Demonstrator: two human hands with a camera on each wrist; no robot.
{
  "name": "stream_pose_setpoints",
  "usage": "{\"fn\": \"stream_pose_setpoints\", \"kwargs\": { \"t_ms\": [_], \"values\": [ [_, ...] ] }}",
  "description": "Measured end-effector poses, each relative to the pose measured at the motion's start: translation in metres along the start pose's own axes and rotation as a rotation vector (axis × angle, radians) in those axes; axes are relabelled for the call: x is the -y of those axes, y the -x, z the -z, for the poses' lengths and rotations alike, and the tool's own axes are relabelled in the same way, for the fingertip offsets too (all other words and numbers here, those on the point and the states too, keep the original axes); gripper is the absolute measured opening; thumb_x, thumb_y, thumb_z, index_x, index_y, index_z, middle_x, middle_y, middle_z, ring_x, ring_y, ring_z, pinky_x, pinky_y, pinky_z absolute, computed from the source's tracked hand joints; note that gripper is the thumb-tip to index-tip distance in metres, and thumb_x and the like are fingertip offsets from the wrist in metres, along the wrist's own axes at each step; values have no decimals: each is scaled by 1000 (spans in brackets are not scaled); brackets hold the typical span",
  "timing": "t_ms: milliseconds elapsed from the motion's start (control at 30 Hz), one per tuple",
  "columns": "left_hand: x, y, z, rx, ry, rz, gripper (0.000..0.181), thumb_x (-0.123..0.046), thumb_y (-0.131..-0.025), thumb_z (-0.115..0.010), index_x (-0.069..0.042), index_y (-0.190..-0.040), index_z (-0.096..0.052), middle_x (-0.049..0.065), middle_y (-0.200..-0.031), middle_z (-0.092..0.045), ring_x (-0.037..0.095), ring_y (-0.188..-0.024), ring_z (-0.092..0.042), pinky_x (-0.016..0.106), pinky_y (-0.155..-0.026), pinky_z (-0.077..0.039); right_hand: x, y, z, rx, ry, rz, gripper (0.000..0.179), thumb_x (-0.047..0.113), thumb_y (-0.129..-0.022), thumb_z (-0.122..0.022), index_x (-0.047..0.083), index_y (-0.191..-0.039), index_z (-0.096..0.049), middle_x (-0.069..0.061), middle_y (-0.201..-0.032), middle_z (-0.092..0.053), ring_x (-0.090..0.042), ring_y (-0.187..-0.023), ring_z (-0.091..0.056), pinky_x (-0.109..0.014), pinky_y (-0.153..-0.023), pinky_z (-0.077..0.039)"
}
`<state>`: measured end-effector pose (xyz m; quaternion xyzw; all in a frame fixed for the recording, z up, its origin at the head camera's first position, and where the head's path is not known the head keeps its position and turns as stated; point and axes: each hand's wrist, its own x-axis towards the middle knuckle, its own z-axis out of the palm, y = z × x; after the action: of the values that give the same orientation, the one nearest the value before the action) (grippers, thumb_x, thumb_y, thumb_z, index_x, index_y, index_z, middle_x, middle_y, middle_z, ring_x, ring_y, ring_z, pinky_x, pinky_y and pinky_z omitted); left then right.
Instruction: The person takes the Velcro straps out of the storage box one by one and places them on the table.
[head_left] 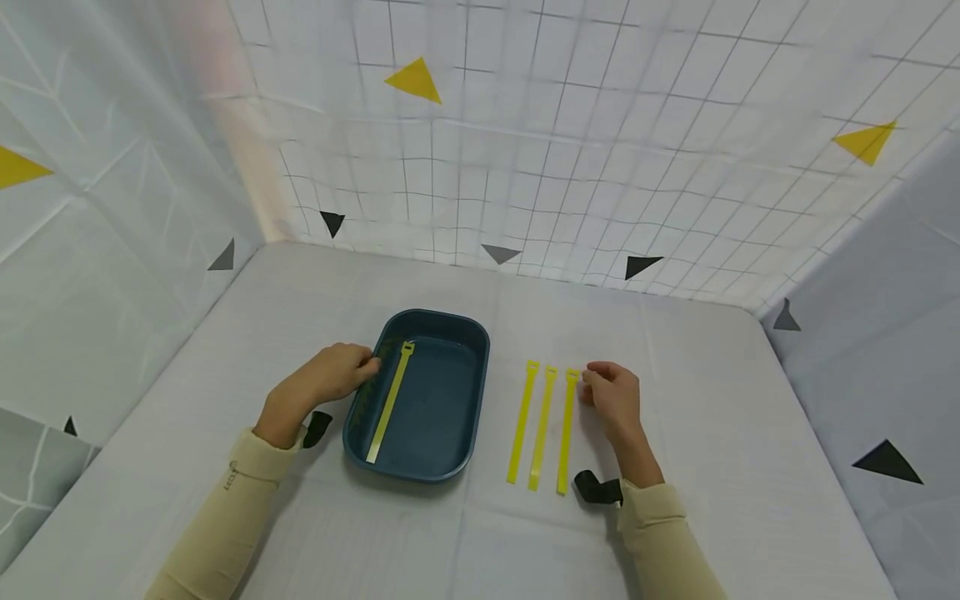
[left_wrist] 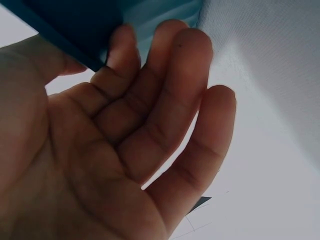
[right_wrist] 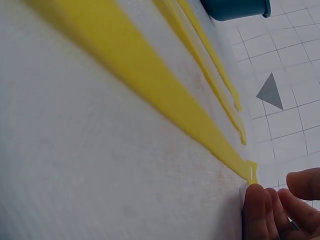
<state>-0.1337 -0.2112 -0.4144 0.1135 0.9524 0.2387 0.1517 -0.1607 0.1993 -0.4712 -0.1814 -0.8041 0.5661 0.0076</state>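
Note:
My left hand (head_left: 333, 375) grips the left rim of a dark blue rectangular tray (head_left: 483, 375), thumb over the rim and fingers (left_wrist: 190, 65) against the outer wall. Inside the tray lies one yellow cable strap (head_left: 392, 400) with a slotted head, along the left side. To the tray's right, three more straps lie side by side on the table. My right hand (head_left: 613, 400) is at the head of the rightmost strap (head_left: 566, 433). In the right wrist view, fingertips (right_wrist: 255, 197) touch that slotted head, and the thumb stands apart from them.
The other two loose straps, a left one (head_left: 523, 421) and a middle one (head_left: 542, 429), lie roughly parallel. A white cloth covers the table (head_left: 360, 542). Behind it rises a gridded white curtain (head_left: 525, 167) with triangle markers, and further sheets hang at both sides.

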Motion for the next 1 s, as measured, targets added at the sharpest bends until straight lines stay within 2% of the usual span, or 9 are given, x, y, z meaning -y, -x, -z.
{"fn": "stream_pose_setpoints", "kwargs": {
  "t_ms": [200,400,567,700,833,1000],
  "values": [
    [1,0,-1,3,2,0,34,-22,-104,-45,-10,-73,-51,3,-65,-43,18,-58,-42,33,-57,-36,1,1,1,3,-40,-25,31,12,-96,-61,-3,-123,-63,-16,-109,-61,-18,-74,-63,-22,-65,-54],
    [1,0,0,6,1,-4,34,-22,-104,-45,-10,-73,-51,2,-65,-43,18,-58,-42,33,-57,-36,4,1,2,-28,-80,-11,31,10,-94,-64,-5,-122,-63,-17,-111,-62,-18,-80,-66,-22,-69,-55],
    [1,0,0,5,10,-7,34,-23,-104,-45,-10,-74,-52,2,-65,-43,18,-58,-42,33,-58,-36,11,4,-2,-31,-200,51,34,5,-92,-66,-10,-121,-61,-17,-107,-62,-19,-84,-66,-22,-72,-55],
    [2,0,0,10,11,-5,33,-23,-105,-45,-10,-75,-52,3,-66,-43,18,-59,-42,33,-58,-37,18,7,-6,-12,-277,91,35,1,-90,-68,-13,-120,-59,-16,-103,-63,-29,-89,-67,-24,-75,-55],
    [1,1,0,16,9,0,33,-23,-105,-45,-10,-75,-53,3,-66,-44,18,-59,-43,33,-58,-37,25,11,-9,5,-292,121,33,1,-90,-68,-13,-119,-60,-17,-104,-64,-38,-97,-66,-26,-77,-55],
    [0,1,0,12,15,2,34,-23,-105,-45,-9,-75,-52,3,-66,-43,18,-58,-42,33,-57,-36,32,15,-11,34,-302,160,32,2,-91,-67,-13,-119,-60,-21,-109,-64,-36,-99,-65,-24,-79,-54]
  ]
}}
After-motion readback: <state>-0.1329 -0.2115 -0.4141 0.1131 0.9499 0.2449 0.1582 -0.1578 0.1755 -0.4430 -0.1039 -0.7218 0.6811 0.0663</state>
